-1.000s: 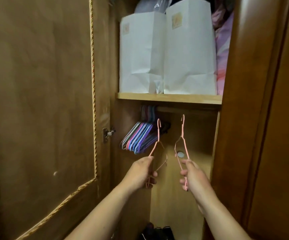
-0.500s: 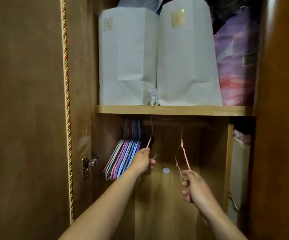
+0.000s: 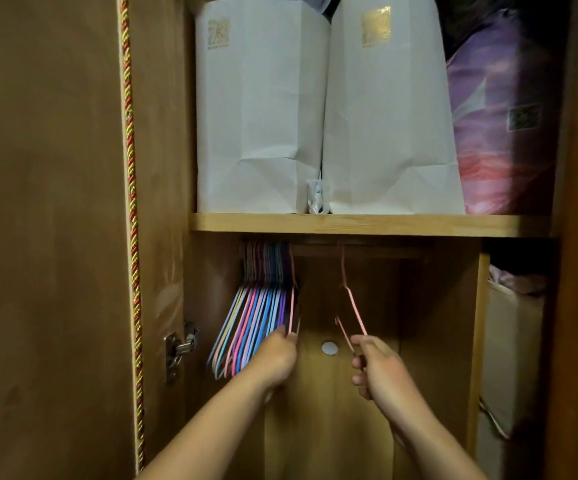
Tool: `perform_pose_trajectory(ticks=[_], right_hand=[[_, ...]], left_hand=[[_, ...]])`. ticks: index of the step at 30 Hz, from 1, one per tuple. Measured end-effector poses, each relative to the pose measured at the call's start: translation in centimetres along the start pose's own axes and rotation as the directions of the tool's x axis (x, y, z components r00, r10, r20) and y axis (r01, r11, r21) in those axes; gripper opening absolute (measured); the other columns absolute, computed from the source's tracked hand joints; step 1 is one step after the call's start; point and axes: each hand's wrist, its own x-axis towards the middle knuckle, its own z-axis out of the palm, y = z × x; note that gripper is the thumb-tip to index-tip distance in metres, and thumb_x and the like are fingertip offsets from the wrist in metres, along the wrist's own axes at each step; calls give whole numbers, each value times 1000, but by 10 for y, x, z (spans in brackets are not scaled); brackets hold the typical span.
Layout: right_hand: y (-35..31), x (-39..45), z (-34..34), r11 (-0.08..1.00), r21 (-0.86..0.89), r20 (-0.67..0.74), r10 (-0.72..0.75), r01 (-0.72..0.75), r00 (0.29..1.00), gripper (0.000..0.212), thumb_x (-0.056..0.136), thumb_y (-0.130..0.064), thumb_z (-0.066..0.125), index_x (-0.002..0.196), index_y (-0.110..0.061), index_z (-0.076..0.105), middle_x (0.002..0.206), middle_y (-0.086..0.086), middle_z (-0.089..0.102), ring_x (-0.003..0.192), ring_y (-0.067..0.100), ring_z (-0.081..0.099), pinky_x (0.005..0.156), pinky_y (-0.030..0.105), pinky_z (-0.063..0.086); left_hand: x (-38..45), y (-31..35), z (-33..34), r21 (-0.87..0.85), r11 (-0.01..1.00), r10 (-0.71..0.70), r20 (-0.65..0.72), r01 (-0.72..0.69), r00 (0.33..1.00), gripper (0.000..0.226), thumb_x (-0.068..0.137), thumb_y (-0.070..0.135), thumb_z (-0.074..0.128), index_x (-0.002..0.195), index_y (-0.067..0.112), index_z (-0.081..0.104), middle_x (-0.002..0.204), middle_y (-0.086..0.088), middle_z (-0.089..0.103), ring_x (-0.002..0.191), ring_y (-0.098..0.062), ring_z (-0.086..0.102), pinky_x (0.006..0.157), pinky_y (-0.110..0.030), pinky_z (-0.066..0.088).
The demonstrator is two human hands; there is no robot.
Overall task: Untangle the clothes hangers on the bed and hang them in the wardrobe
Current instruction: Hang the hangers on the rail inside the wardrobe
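Head view: each hand's grip pinches a pink hanger, left hand (image 3: 275, 355) beside the hung bundle (image 3: 253, 317), right hand (image 3: 381, 368) mid-rail (image 3: 360, 251). Confirm both hooks seat, then release gently.

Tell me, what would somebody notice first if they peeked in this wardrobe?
Probably the two big white paper bags standing side by side on the wooden shelf up top. Below it, a bunch of colourful hangers hangs at the left end of the rail. In front, the left hand and right hand each hold a pink hanger up toward the rail.
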Motion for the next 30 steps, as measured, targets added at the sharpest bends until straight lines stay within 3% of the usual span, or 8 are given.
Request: perform_pose_trajectory(ticks=[3,8,12,17,21,27,30], right_hand=[[0,3,11,1000,6,-27,-28,29,999,25,103,-39,40,113,-34,62,97,-2,62,88,18,60,69,29,43],[-16,36,36,993,-108,-81,-56,47,995,33,104,-34,36,125,-23,59,112,-1,59,111,22,58,96,36,44],[-8,59,63,964,-263,-39,-55,43,998,38,105,-34,32,124,-15,59,124,8,62,119,28,56,105,41,43],[4,57,94,932,-358,12,-58,59,998,36,105,-39,27,113,-21,57,108,0,58,95,18,54,82,29,43],[7,59,120,938,-347,33,-3,15,999,42,99,-50,28,121,-25,54,118,4,62,106,24,62,94,45,52],[4,51,127,879,-477,94,46,4,995,49,103,-43,29,142,-16,43,137,13,53,125,33,51,104,38,41],[5,44,122,898,-439,106,45,6,993,53,101,-42,33,149,-19,32,142,13,45,130,32,45,109,40,37]], left_hand=[[-1,-6,-13,206,978,17,35,-24,999,50,104,32,39,152,17,35,156,-6,38,141,-26,38,116,-31,29],[-5,-7,-29,387,922,1,26,-11,1000,40,104,30,41,140,17,49,143,-7,52,127,-25,51,107,-32,42],[-1,-12,-37,361,933,-9,4,7,1000,40,104,26,41,142,18,48,140,-7,54,122,-26,57,103,-34,47],[0,-20,-44,345,937,-53,-32,61,998,42,102,25,48,143,17,47,140,-8,54,123,-24,55,104,-32,45],[2,-29,-51,290,952,-91,-50,102,995,40,98,23,54,138,15,53,135,-7,59,119,-23,59,105,-37,47],[-10,-34,-56,300,945,-113,-71,130,991,39,98,26,55,135,16,55,128,-13,64,117,-29,61,96,-35,49],[-15,-38,-58,278,953,-95,-91,117,991,39,98,25,57,136,15,55,127,-10,64,109,-25,64,88,-29,50]])
